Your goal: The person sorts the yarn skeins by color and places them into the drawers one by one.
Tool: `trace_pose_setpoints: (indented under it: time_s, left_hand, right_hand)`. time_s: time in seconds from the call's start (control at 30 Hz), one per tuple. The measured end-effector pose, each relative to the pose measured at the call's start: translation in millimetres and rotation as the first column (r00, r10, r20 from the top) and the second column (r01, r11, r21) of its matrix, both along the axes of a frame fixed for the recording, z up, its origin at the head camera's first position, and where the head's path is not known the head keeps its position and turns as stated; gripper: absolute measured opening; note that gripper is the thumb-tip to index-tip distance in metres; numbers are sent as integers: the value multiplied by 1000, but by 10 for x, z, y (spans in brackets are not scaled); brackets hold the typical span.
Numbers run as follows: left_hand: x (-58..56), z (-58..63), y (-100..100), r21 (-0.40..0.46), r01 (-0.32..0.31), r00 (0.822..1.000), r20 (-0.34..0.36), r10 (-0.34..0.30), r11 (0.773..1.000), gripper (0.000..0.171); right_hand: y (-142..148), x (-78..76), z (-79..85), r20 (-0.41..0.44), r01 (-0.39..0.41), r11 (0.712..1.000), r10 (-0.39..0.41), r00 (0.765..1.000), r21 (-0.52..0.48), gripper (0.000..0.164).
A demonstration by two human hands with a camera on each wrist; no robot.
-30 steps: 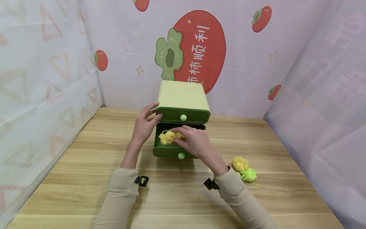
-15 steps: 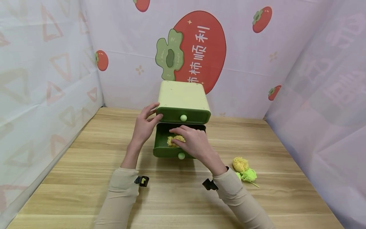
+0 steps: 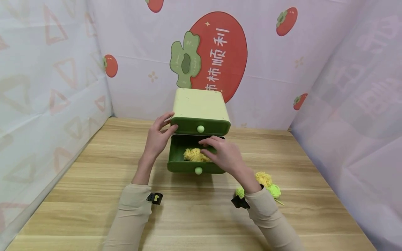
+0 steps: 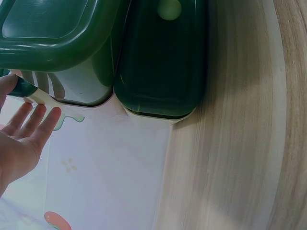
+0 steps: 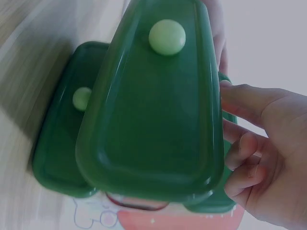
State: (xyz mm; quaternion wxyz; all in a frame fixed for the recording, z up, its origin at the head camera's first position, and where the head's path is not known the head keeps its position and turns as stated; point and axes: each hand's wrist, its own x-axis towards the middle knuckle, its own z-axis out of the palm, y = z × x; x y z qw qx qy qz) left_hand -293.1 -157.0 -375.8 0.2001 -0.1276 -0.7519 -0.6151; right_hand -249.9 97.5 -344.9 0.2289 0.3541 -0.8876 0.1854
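Yellow yarn lies in the lower drawer; right hand and left hand have parted fingers; placing seems done, likely calling for withdrawal.

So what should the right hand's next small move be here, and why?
Probably to lift the right hand clear of the open drawer: the yellow yarn lies inside it, and that hand does not appear to be gripping it. A yellow ball and a green ball also lie on the table, so freeing the hand seems sensible.
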Motion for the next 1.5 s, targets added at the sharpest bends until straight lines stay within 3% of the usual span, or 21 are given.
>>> trace_pose_setpoints:
  time_s: [0.33,0.87,1.23,1.5]
  left_hand:
    - [12,11,-15,-10,-13,1000,-6,13,1000,49]
    - [29,26,-48,6,-4,1000,11,3,1000,49]
    - [250,244,51,-3,16,1000,17,-16,1000,49]
    - [123,129,43,1,9,1000,7,-9,1000,48]
  right_hand:
    - [236,-19,6,20,21,999,-20,1000,-38,26]
    - [595,24,-56,47,119,993,-117,992,-21,27]
    - [864,96,-145,48,161,987,-160,986,-6,27]
    - [1068,143,-223,79,195,981,-195,978,14,27]
